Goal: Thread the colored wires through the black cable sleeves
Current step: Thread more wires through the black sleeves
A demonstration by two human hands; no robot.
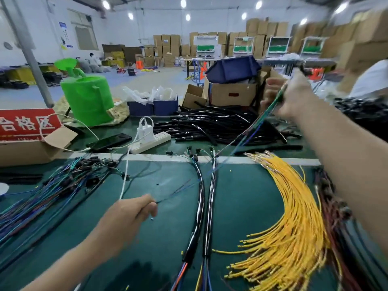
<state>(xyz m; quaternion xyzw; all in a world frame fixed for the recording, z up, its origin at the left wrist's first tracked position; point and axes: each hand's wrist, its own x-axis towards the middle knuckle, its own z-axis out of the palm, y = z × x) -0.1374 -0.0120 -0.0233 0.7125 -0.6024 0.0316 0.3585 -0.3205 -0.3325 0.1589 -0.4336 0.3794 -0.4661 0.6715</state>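
**Wires stretched taut between both hands, mid-pull**

Head view. Right hand (290,97) is raised high over the far side of the green bench (241,206), fist wrapped around a thin bundle of colored wires (270,106); a dark sleeve end (304,70) seems to stick out above the fist, blurred. The wires run down and left across the bench to the left hand (130,215), whose thumb and forefinger pinch the free ends just above the mat. The other fingers curl in.

A heap of black cable sleeves (214,124) lies behind the white strip; two sleeved harnesses (204,206) lie between the hands, yellow wires (294,217) to the right.

Judgement: the step is drawing one wire set through a sleeve. Next calls for steady tension and keeping the pinched ends together so none slips back.
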